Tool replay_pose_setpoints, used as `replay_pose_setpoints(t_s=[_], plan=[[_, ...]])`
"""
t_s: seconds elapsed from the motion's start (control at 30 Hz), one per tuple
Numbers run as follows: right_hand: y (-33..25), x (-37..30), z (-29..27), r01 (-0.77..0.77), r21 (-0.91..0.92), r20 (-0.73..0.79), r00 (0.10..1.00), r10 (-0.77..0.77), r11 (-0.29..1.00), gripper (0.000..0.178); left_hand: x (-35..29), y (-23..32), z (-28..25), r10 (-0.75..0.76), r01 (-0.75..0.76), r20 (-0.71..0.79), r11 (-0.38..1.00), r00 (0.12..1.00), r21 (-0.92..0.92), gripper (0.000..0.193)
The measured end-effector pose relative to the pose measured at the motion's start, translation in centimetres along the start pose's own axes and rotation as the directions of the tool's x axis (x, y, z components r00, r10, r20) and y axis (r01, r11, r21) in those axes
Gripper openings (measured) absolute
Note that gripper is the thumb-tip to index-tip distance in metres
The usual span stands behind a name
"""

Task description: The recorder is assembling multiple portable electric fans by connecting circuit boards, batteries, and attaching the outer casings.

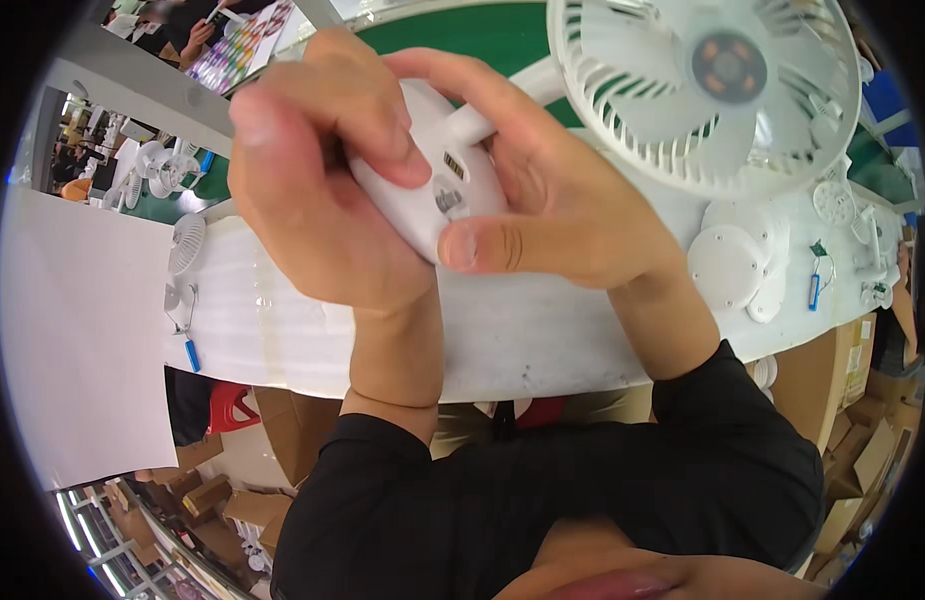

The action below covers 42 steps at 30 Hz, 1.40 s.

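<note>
A white fan is held up above the worktable in both my hands, its round base tilted toward me. Its caged head with clear blades extends up to the right on a white stem. My left hand is curled over the left side of the base, fingertips pressed on its face near a small dark slot. From the right, my right hand wraps the base, the stem passing between its fingers and its thumb lying along the lower edge. What is under my left palm is hidden.
White round discs and a blue cylindrical battery with wires lie on the white worktable at right. Another blue battery sits at left by a white panel. A grey post rises at upper left; another person's hand is beyond.
</note>
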State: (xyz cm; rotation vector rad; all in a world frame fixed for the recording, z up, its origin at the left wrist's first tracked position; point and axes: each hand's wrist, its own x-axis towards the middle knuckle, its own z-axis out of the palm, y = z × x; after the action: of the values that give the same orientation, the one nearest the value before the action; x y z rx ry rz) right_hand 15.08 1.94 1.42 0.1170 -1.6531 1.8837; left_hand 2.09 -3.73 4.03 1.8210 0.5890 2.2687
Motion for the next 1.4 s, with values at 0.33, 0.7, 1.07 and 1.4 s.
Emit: replay_pose_setpoints(t_s=[0.33,0.7,1.07,1.4], plan=[[-0.6,-0.1,0.0,-0.193,0.148,-0.026,0.980,0.199,0.970,0.099,0.0,0.9,1.0,-0.130,0.123,-0.065,0.988,0.989,-0.091,0.053],[-1.3,-0.2,-0.7,0.057,-0.188,0.076,0.996,-0.043,0.981,0.110,-0.4,0.0,1.9,0.036,-0.036,0.030,0.999,0.999,-0.004,0.059],[0.8,0.9,-1.0,0.325,-0.138,0.187,0.936,-0.298,0.936,0.105,-0.1,0.8,2.5,-0.219,0.207,-0.127,0.973,0.967,-0.100,0.065],[0.9,1.4,0.0,0.415,-0.165,0.204,0.902,-0.381,0.895,0.094,0.0,1.1,1.0,-0.225,0.217,-0.131,0.973,0.965,-0.075,0.060]])
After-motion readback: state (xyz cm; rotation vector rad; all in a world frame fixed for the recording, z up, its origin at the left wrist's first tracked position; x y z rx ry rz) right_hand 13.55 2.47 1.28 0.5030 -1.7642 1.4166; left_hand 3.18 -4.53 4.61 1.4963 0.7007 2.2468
